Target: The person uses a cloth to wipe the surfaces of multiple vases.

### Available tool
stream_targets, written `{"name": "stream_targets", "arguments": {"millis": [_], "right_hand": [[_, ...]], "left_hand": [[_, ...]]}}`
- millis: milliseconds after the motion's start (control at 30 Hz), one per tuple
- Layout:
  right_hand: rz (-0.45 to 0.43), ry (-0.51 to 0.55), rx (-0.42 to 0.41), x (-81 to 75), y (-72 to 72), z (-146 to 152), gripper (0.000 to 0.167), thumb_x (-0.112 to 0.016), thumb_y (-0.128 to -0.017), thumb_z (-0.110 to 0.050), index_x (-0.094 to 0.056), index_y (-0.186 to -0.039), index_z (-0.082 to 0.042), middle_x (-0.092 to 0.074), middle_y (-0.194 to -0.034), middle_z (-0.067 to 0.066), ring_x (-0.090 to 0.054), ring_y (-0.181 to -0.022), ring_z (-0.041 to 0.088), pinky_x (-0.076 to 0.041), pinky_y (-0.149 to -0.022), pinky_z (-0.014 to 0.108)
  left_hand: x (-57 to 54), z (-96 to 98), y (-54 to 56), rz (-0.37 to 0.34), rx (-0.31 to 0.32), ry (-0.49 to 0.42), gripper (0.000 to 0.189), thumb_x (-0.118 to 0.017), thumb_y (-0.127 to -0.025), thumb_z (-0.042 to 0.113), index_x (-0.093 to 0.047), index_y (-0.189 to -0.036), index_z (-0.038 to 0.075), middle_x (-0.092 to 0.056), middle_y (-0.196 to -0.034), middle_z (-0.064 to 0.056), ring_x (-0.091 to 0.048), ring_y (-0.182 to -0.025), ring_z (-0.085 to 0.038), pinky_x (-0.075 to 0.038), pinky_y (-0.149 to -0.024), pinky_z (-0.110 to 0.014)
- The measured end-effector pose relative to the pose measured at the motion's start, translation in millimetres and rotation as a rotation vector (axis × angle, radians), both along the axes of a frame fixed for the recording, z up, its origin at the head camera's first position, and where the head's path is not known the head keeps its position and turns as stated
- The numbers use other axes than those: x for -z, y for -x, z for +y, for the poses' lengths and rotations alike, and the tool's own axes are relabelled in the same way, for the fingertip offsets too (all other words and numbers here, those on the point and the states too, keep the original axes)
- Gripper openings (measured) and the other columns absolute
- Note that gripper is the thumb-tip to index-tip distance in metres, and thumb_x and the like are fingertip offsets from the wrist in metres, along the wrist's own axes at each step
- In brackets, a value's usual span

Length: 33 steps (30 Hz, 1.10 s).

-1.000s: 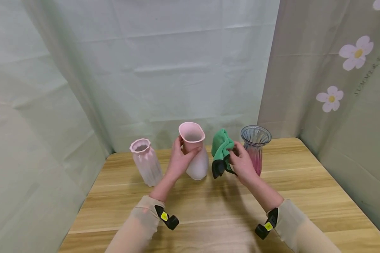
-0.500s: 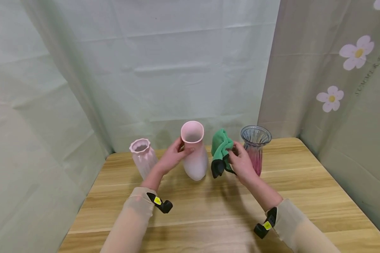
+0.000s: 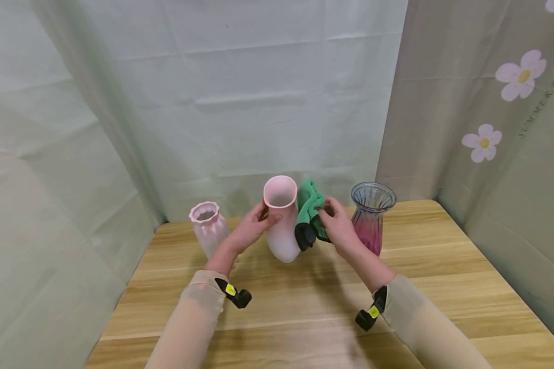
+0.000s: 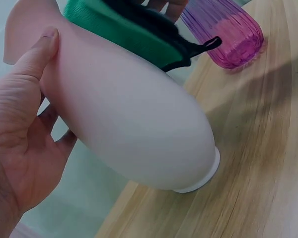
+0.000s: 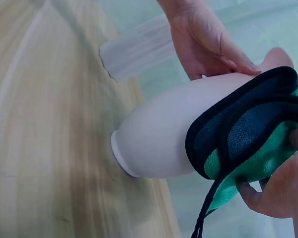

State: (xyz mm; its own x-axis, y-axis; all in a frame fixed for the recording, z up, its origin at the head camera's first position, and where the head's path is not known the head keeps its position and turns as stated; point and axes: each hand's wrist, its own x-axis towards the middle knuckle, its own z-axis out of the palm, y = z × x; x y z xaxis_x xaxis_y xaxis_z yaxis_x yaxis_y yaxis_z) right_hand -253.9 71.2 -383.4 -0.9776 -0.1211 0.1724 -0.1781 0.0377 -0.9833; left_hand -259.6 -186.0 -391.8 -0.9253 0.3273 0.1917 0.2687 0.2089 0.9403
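Note:
My left hand (image 3: 248,230) grips the neck of a smooth pink-and-white vase (image 3: 283,238), thumb across its front and fingers behind. The vase's foot is near the table in the left wrist view. Folded green cloth (image 3: 310,202) with black edging and a hanging loop is pinched in my right hand (image 3: 339,225). That cloth (image 5: 258,163) lies along the right side of the vase (image 5: 159,129), overlapping it in the right wrist view. Some fingers of my right hand are hidden behind the cloth.
To the left stands a fluted pale pink vase (image 3: 210,230), partly covered by my left forearm. On the right is a ribbed glass vase (image 3: 371,215), blue-grey above and pink below. The wooden table (image 3: 277,318) meets curtains (image 3: 240,102) at its back and sides.
My right hand has moved left with the cloth, from a gap away up to the vase's side. Earlier my left forearm shifted left and the held vase turned slightly.

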Motion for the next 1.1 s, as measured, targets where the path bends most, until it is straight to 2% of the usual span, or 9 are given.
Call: {"name": "stream_targets", "arguments": {"millis": [167,433,600,833,967,1100], "right_hand": [[0.036,-0.009,-0.013,-3.0,7.8,-13,0.027,-0.060,-0.104,-0.015,-0.062,-0.128,-0.003,-0.063,-0.120,0.017,-0.057,-0.109,0.025,-0.050,-0.084,0.031],[0.076,0.036,-0.046,-0.9,9.7,-24,0.038,-0.062,-0.103,-0.008,-0.054,-0.140,-0.006,-0.057,-0.135,0.019,-0.054,-0.124,0.034,-0.048,-0.103,0.050],[0.058,0.059,-0.079,-1.3,10.3,-24,0.036,-0.063,-0.103,-0.011,-0.058,-0.138,-0.005,-0.059,-0.134,0.019,-0.054,-0.124,0.032,-0.049,-0.101,0.045],[-0.015,0.045,0.010,-6.0,10.0,-29,0.028,-0.063,-0.103,-0.016,-0.066,-0.129,-0.006,-0.064,-0.121,0.014,-0.057,-0.111,0.024,-0.051,-0.088,0.035],[-0.012,0.044,0.023,-6.5,11.1,-32,0.026,-0.062,-0.104,-0.014,-0.067,-0.127,-0.004,-0.064,-0.116,0.014,-0.058,-0.107,0.024,-0.051,-0.088,0.034],[-0.009,0.008,0.022,-5.4,10.6,-32,0.026,-0.060,-0.104,-0.014,-0.066,-0.127,-0.005,-0.063,-0.115,0.014,-0.056,-0.108,0.025,-0.050,-0.091,0.038]], "left_hand": [[-0.3,0.4,-0.6,-0.008,-0.006,0.003,0.066,-0.066,-0.102,0.024,-0.034,-0.160,0.024,-0.038,-0.160,0.000,-0.032,-0.149,-0.018,-0.033,-0.118,-0.046],[2.7,1.5,2.0,0.006,0.005,-0.002,0.065,-0.067,-0.102,0.026,-0.035,-0.158,0.029,-0.042,-0.157,0.004,-0.036,-0.146,-0.016,-0.036,-0.116,-0.045],[2.8,0.3,2.1,0.002,0.009,-0.008,0.066,-0.066,-0.102,0.025,-0.033,-0.159,0.027,-0.040,-0.158,0.001,-0.034,-0.148,-0.018,-0.035,-0.117,-0.047],[0.5,1.7,1.3,-0.009,0.029,-0.037,0.069,-0.064,-0.103,0.018,-0.029,-0.162,0.026,-0.035,-0.161,-0.001,-0.031,-0.149,-0.021,-0.034,-0.117,-0.049],[0.7,2.6,1.0,-0.019,0.026,-0.054,0.070,-0.064,-0.103,0.014,-0.027,-0.162,0.024,-0.034,-0.163,-0.002,-0.030,-0.150,-0.022,-0.033,-0.117,-0.049],[1.2,2.3,1.5,-0.023,0.020,-0.049,0.071,-0.065,-0.103,0.016,-0.027,-0.162,0.025,-0.034,-0.162,-0.002,-0.030,-0.150,-0.022,-0.034,-0.117,-0.049]]}}
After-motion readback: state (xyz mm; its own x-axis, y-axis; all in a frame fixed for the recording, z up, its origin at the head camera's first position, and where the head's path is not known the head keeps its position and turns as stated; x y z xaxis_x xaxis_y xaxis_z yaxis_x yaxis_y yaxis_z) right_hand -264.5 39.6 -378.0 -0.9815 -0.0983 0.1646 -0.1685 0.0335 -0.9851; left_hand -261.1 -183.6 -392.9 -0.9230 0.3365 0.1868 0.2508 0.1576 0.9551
